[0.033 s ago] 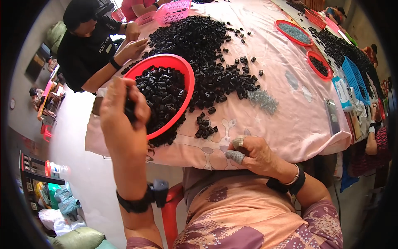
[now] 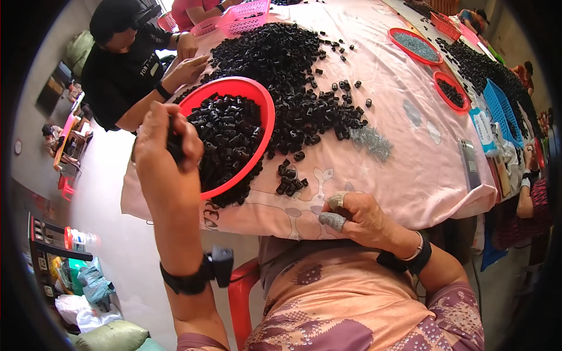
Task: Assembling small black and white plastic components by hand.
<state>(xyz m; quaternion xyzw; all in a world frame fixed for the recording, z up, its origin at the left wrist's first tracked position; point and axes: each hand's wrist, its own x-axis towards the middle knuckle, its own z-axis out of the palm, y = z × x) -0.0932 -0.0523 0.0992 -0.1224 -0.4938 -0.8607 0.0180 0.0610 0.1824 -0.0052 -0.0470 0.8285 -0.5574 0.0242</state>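
Observation:
My left hand is raised at the near left side of a red plastic basin. Its fingers curl around something dark, apparently black plastic pieces, slightly blurred. The basin is heaped with small black plastic pieces and tilts on the edge of a larger pile. My right hand rests at the near table edge, thumb and forefinger wrapped in grey and beige tape and drawn together. Whatever they hold, if anything, is hidden. A few loose black pieces lie between the hands.
Small clear pieces lie beside the pile on the pink tablecloth. Rightward are two red trays, a phone and a blue basket. A co-worker in black sits at the left; a pink basket stands behind.
My left hand has shifted slightly left and up, still curled. The basin, the pile and my right hand look the same.

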